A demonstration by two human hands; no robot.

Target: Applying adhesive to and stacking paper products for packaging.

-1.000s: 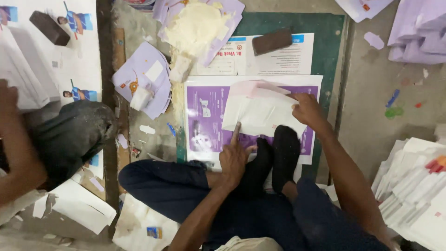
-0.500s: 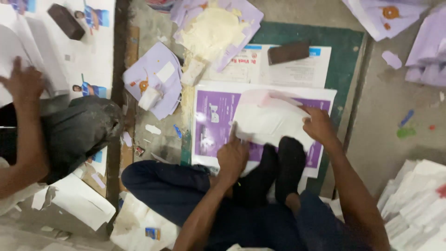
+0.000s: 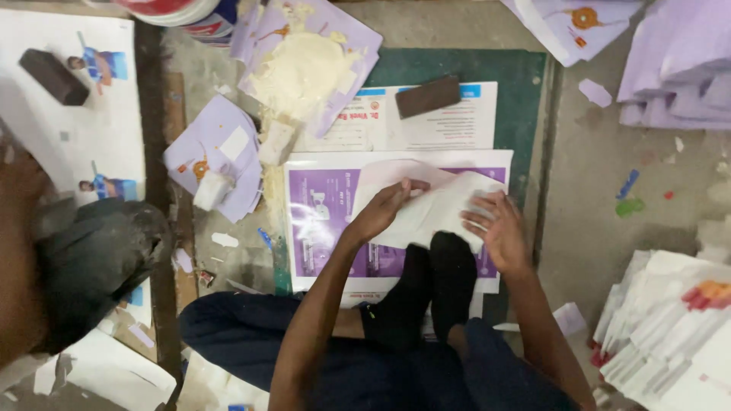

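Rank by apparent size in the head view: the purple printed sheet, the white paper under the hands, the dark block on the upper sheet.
1. purple printed sheet
2. white paper, partly covered by both hands
3. dark block
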